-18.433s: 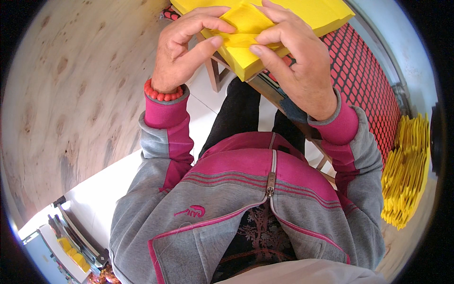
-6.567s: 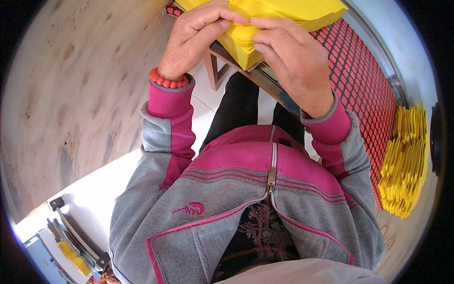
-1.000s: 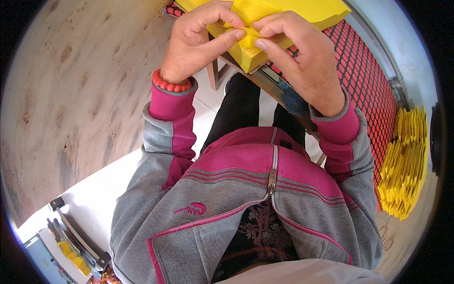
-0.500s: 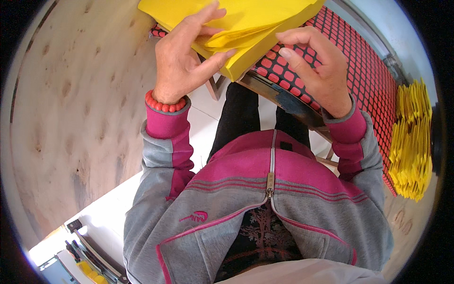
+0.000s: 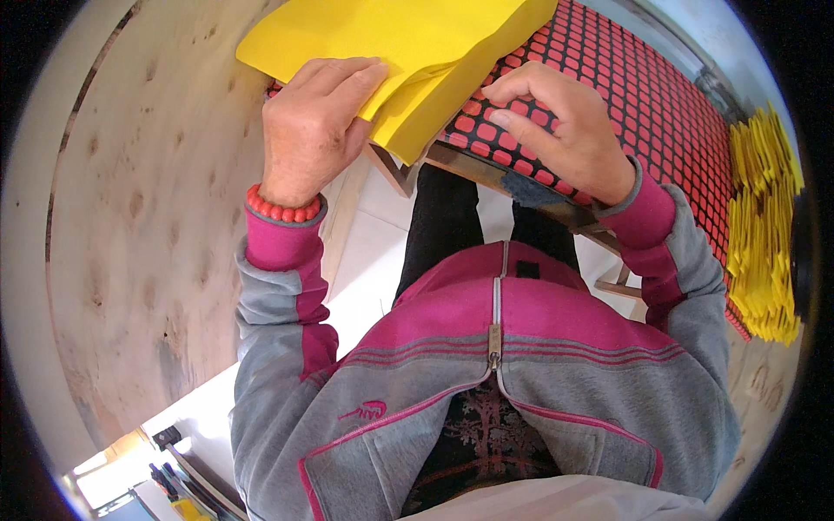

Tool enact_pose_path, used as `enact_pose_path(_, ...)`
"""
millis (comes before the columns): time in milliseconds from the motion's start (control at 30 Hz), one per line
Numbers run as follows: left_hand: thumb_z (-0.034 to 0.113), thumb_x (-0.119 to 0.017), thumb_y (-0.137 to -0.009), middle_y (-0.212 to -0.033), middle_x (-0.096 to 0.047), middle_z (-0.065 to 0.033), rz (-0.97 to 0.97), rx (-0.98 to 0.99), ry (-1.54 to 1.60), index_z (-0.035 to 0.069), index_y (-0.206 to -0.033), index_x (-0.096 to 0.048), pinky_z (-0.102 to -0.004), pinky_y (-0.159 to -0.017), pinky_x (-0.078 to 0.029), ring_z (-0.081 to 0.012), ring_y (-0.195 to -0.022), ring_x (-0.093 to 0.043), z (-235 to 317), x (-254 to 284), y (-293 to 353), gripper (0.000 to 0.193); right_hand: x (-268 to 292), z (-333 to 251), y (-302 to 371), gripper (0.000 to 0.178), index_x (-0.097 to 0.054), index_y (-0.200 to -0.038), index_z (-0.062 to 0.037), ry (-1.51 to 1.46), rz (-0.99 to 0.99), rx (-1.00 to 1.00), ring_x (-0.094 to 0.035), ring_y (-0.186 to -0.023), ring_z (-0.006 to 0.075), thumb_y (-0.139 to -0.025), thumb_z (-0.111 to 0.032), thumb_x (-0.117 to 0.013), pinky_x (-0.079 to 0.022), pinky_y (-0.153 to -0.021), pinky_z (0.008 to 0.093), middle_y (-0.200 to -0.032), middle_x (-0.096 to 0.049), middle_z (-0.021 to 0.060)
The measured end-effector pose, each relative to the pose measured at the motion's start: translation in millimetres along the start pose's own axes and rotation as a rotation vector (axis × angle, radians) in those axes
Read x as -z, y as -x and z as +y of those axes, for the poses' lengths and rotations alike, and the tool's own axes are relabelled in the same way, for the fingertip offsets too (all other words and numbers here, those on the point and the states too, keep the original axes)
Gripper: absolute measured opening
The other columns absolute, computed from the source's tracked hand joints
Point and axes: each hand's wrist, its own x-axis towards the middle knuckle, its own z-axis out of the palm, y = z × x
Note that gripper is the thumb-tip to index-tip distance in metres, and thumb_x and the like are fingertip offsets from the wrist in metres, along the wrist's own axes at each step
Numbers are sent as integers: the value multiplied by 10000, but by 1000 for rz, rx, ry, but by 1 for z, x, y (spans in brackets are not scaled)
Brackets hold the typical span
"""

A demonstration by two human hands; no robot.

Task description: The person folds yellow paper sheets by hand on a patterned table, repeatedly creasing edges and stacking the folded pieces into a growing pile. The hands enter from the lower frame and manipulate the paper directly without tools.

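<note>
Fingers of the left grip (image 5: 317, 130) lie bent over the near left part of a yellow stack of sheets (image 5: 408, 39), its thumb mostly hidden, so whether it pinches anything I cannot tell. The right grip (image 5: 565, 126) is empty, thumb and forefinger spread a little apart, just right of the stack and above a red-and-black patterned cloth (image 5: 625, 95). That cloth covers the desk (image 5: 473, 165), whose wooden edge shows below; the stack rests on it, at the top of the view, its upper layers parted along the right side. Red beads (image 5: 282, 207) circle the left wrist. Many yellow folded pieces (image 5: 764, 243) are bunched at far right, beside the cloth.
</note>
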Motion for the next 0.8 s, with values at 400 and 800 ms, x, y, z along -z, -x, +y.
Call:
enact_pose_path(400, 57, -714, -897, -1014, -745, -145, -6, 51, 210, 30, -1073, -725, -349, -798, -568, -293, -930, -719, -11, -4, -13, 179, -2, 5, -14, 142, -630, -1077, 35, -674, -100, -288, -679, -946, 125, -998, -81, -657, -557, -867, 270, -1019, -696, 81)
enact_pose_path(800, 154, -613, -1054, -883, -611, 9, 162, 458, 648, -30, -1103, -647, -214, -718, -427, -76, -815, -510, -35, -11, -14, 193, 11, -10, -54, 596, -544, -1306, 57, -1121, -210, -765, -700, -1079, 183, -1065, -488, -509, -575, -887, 269, -1211, -690, 166)
